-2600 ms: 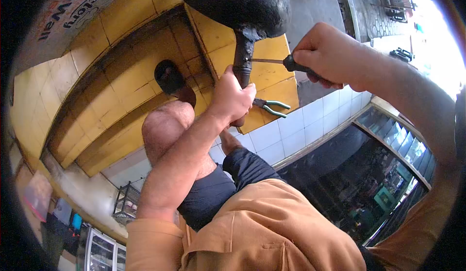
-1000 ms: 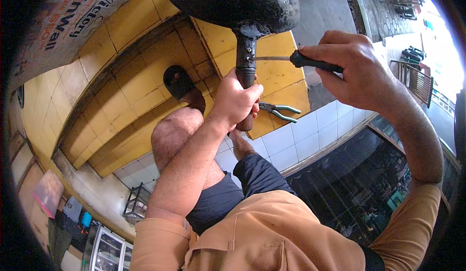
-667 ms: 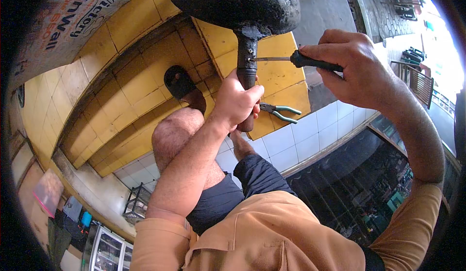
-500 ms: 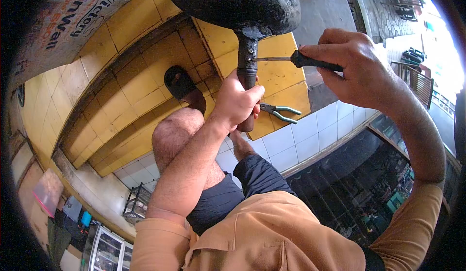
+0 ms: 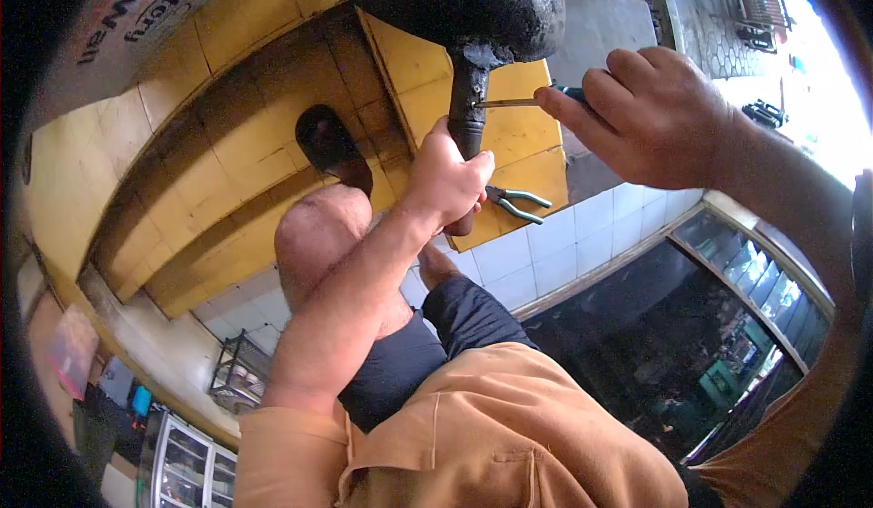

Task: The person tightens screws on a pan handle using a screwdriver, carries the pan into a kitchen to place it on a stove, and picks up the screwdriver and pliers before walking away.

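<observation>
left hand (image 5: pixel 446 176) is wrapped snugly round the handle (image 5: pixel 466 133) of a blackened pan (image 5: pixel 464 8), which is up at the top of the view. right hand (image 5: pixel 650 117) is curled round a screwdriver (image 5: pixel 511 103), tip up at the handle's neck, can't tell if it's seated in anything. pliers (image 5: pixel 518 205) lie spread on the yellow tiles (image 5: pixel 523 176) just beside the left hand.

Yellow tiles (image 5: pixel 227 162), white tiles (image 5: pixel 555 244) alongside; dark glass (image 5: pixel 637 317) lower right; bright daylight upper right.
</observation>
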Motion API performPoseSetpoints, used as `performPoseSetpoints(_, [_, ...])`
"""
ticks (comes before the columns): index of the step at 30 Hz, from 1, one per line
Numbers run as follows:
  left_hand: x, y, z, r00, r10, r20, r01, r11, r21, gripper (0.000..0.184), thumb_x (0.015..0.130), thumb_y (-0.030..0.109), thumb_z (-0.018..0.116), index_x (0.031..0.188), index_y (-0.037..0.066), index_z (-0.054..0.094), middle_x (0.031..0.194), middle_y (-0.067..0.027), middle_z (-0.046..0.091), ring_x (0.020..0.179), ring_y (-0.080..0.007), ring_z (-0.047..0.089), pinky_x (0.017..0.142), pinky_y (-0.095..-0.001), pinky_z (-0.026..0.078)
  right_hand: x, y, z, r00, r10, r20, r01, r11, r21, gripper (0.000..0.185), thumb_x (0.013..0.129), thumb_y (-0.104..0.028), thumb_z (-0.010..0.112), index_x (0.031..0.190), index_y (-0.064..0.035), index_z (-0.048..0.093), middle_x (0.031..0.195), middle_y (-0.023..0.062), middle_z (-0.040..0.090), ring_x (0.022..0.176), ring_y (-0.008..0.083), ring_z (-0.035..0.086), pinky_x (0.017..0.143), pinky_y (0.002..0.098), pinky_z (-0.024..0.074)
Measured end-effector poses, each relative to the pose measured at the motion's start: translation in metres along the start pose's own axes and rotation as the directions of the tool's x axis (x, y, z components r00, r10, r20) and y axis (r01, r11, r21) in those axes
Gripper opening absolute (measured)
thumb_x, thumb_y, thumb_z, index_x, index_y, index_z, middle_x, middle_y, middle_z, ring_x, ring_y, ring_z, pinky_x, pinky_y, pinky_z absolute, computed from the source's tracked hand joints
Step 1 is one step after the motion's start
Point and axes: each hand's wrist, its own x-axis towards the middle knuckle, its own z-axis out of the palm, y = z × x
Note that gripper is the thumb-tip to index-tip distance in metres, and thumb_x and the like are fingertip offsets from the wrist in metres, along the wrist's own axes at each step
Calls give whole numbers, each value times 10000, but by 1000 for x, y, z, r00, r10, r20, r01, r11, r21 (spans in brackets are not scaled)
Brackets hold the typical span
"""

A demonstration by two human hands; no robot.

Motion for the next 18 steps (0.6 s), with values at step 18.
performPoseSetpoints(18, [8, -10, -10, 999, 36, -32, -31, 988, 151, 261, 844, 66, 608, 1052, -37, 488, 614, -83, 587, 436, -166, 570, 400, -338, 456, 24, -15, -8, 609, 572, 550, -768, 252, 588, 245, 835, -180, 662, 1018, -44, 749, 751, 169, 686, 665, 279, 694, 623, 408, 550])
